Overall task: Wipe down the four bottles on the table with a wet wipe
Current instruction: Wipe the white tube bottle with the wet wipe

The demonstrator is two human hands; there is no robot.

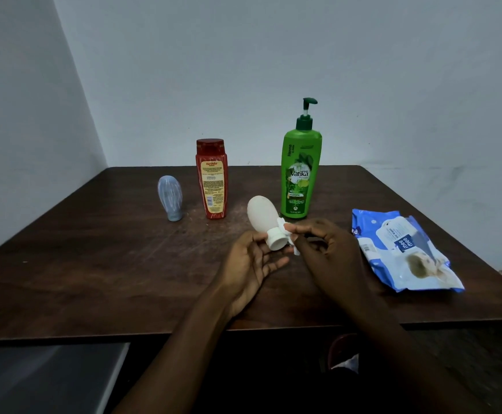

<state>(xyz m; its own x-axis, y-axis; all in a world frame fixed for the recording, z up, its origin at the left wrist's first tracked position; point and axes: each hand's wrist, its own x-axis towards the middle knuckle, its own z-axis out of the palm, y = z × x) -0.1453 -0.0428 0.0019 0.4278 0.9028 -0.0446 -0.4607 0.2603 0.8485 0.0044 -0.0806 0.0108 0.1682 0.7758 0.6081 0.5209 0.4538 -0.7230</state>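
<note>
Dark table (pixel 94 264): left grip (pixel 249 264) holds white bottle (pixel 263 215); right grip (pixel 327 252) pinches wipe (pixel 282 227), mostly hidden.

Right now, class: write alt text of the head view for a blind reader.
A left hand holds a white bottle over a brown table while the right hand presses a wet wipe to its neck. Behind stand a grey bottle, a red bottle and a green pump bottle; a wipes pack lies at right.
</note>
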